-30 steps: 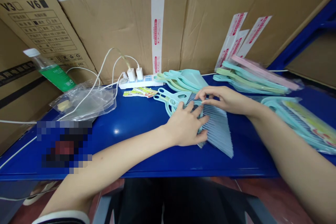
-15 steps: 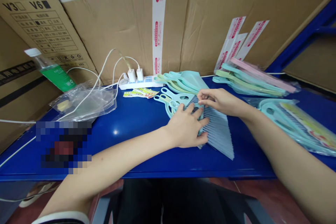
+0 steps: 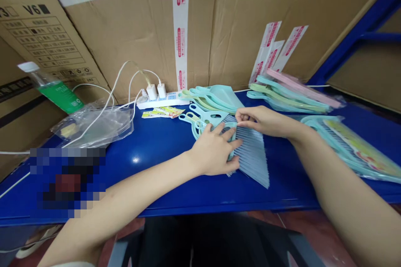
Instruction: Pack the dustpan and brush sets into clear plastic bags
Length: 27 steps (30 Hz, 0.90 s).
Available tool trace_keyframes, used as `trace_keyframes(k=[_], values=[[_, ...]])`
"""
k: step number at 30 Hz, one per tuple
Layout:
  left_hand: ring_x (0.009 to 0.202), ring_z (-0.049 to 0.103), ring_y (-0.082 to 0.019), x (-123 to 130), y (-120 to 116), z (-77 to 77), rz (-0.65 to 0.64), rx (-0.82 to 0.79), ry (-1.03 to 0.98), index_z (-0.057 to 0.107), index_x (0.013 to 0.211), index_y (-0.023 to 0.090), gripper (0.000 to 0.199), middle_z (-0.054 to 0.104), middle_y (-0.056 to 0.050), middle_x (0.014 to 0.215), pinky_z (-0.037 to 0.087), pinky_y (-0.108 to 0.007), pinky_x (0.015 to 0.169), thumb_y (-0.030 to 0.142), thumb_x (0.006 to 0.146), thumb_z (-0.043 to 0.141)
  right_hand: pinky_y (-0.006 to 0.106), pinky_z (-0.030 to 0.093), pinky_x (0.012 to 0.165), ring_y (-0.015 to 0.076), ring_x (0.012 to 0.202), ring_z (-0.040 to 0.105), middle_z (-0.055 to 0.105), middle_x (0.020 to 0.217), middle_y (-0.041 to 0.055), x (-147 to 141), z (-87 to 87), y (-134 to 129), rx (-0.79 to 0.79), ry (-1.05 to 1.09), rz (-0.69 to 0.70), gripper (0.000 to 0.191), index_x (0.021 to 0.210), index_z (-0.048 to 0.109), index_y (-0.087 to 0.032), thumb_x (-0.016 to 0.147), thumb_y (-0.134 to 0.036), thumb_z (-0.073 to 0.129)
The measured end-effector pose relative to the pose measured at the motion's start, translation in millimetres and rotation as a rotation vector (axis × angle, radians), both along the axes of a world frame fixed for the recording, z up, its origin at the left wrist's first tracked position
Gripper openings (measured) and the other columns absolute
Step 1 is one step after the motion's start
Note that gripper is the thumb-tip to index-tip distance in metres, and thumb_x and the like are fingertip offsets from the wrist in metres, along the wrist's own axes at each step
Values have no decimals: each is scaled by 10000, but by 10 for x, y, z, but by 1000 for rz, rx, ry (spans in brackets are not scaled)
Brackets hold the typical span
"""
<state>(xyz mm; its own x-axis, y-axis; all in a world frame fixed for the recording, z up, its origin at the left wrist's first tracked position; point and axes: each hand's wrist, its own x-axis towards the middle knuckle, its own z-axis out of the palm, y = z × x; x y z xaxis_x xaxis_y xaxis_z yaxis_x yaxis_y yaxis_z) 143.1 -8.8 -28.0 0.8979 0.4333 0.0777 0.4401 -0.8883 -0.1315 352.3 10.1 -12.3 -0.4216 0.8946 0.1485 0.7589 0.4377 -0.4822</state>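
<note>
Left hand (image 3: pixel 213 152) lies open with the fingers spread, pressing down on the mint plastic back of a pale blue broom head (image 3: pixel 252 154). Right hand (image 3: pixel 261 122) reaches in from the right, its fingertips (image 3: pixel 241 116) and thumb drawn together on the broom head's upper edge, though the exact hold is partly hidden. The broom head lies flat on the blue table (image 3: pixel 282 192), just in front of the person, with its bristles fanning toward the near edge.

Just beside it, touching the left hand's fingers, sits a mint dustpan (image 3: pixel 200 120). Behind it are a stack of mint and pale green dustpans (image 3: pixel 216 98) and printed labels (image 3: pixel 163 112). To the right lie bagged dustpan sets (image 3: pixel 354 150) and a pile of pastel dustpans (image 3: pixel 291 94). Farther left are a white power strip (image 3: pixel 161 102), a clear plastic bag (image 3: pixel 92 127) and a water bottle (image 3: pixel 52 89), with cardboard cartons (image 3: pixel 134 29) behind.

The glossy table offers little grip, so uneven pressure could skid the broom head. A pinch on its edge alone could slip, and a sideways shove could knock the neighbouring dustpan out of place.
</note>
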Motion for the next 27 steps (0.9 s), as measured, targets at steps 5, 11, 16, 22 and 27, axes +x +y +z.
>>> trace_keyframes(k=[5, 11, 16, 22, 27], values=[[1402, 426, -389, -44, 53, 44, -45, -23, -12, 578, 1381, 208, 470, 527, -134, 1491, 411, -569, 1054, 356, 946, 477, 302, 366, 556, 173, 554, 463, 511, 587, -14, 72, 5, 18, 6, -13, -27, 204, 704, 461, -262, 807, -435, 497], [1434, 369, -422, -90, 132, 177, -25, -66, 46, 577, 1384, 213, 481, 487, -119, 1529, 364, -620, 1093, 300, 916, 508, 304, 384, 592, 174, 589, 508, 551, 620, -10, 141, 22, 25, 15, -29, -69, 124, 714, 475, -255, 799, -331, 523], [1397, 419, -404, -112, 170, 252, -17, -106, 70, 574, 1384, 210, 489, 479, -111, 1537, 312, -640, 1128, 272, 903, 513, 301, 397, 618, 160, 596, 527, 552, 599, -25, 164, -11, 52, 27, -55, -107, 145, 684, 467, -245, 803, -210, 542], [1204, 579, -343, -122, 258, 209, -31, -36, -8, 560, 1372, 178, 444, 519, -152, 1469, 405, -557, 1052, 280, 953, 457, 317, 462, 672, 151, 657, 569, 606, 716, -18, 203, -64, 74, 67, -68, -163, 149, 791, 575, -200, 892, -300, 621], [1128, 584, -278, -114, 410, 90, -18, 39, -130, 521, 1387, 172, 445, 594, -149, 1284, 470, -439, 945, 190, 972, 364, 323, 446, 664, 191, 682, 607, 680, 751, 39, 161, -28, 58, 95, -44, -182, 163, 869, 659, -213, 898, -260, 505]])
